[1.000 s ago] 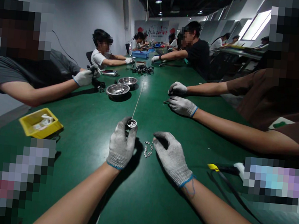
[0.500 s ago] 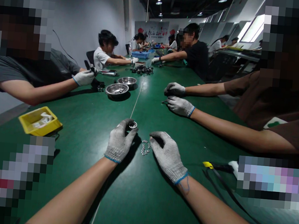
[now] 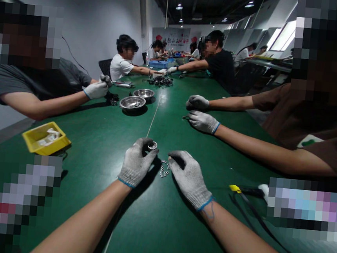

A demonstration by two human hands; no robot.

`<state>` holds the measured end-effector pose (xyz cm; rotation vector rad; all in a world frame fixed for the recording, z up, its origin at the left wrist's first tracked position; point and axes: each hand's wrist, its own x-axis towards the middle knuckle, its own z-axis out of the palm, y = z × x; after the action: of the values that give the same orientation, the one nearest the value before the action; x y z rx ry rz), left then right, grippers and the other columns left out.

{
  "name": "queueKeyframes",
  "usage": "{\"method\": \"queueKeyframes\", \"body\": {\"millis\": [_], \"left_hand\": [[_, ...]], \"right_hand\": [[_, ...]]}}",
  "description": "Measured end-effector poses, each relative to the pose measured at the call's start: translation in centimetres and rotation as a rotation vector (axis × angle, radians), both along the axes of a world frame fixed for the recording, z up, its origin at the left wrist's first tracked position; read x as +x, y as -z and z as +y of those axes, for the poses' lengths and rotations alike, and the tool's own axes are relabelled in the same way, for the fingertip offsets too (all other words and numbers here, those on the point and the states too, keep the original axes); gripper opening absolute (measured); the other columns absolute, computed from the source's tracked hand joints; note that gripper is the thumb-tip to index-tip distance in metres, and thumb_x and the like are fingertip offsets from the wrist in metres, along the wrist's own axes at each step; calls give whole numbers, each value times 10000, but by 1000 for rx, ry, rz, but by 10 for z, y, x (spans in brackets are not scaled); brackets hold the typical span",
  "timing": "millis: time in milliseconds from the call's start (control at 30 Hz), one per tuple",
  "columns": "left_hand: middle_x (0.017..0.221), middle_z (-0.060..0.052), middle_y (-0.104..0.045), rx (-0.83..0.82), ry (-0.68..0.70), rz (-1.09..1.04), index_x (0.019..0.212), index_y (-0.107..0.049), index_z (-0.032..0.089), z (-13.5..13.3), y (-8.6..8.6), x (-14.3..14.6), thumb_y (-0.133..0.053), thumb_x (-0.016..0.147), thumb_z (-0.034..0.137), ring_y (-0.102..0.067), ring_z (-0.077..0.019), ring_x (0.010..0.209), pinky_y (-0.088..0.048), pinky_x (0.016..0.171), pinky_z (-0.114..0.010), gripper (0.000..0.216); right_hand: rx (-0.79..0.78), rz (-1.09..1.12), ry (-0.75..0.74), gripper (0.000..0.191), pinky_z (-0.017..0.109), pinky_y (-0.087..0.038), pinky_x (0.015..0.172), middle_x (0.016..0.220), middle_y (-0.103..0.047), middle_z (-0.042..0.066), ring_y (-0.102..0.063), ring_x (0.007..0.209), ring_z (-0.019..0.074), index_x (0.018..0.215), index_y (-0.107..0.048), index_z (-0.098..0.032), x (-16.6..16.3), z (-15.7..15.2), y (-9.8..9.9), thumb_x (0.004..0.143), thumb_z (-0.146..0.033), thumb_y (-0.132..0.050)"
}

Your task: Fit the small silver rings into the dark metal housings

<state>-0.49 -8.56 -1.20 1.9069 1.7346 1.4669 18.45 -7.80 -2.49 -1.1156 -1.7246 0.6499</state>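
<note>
My left hand (image 3: 137, 161), in a white knit glove with grey fingers, is closed with thumb and fingers around a small round cup with a pale rim (image 3: 152, 145). Its open side faces up and shows something small inside, too dark to name. Several small metal rings (image 3: 164, 169), which look like nuts, lie loosely grouped on the green tabletop (image 3: 165, 228) between my hands. My right hand (image 3: 188, 175), gloved alike, is closed in a pinch just beside those rings. Whatever its fingertips hold, if anything, is too small to tell.
Two steel bowls (image 3: 133, 98) stand beyond my left hand, the nearer one holding small parts. A yellow bin (image 3: 48, 137) with white cloth sits left. A black cable with a yellow tag (image 3: 234, 188) lies right. Co-workers' gloved hands (image 3: 203, 121) rest on the table's right side.
My left hand has shifted slightly right with the cup, closer to the metal rings. My right hand has hardly moved. Far down the table, two co-workers' hands have come together.
</note>
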Motion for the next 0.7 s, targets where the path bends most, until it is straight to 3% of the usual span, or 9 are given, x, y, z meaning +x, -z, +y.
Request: {"method": "queueKeyframes", "body": {"millis": [367,700], "left_hand": [[1019,-44,-805,-76,-22,-49,1194,-676,224,-5,-1,-1,-747,848,300,-778,-219,884,-639,841,-360,362],[938,-46,-807,-173,-17,14,1124,-716,204,-5,-6,2,-689,896,344,-782,-233,873,-620,815,-333,269]], "right_hand": [[-17,50,-47,215,380,-609,851,1052,-780,97,-743,972,237,1045,-774,-199,-2,-2,-4,941,-330,-638],[-68,116,-97,243,364,-580,828,940,-778,81,-722,879,223,955,-787,-188,-2,-2,-9,932,-385,-648]]}}
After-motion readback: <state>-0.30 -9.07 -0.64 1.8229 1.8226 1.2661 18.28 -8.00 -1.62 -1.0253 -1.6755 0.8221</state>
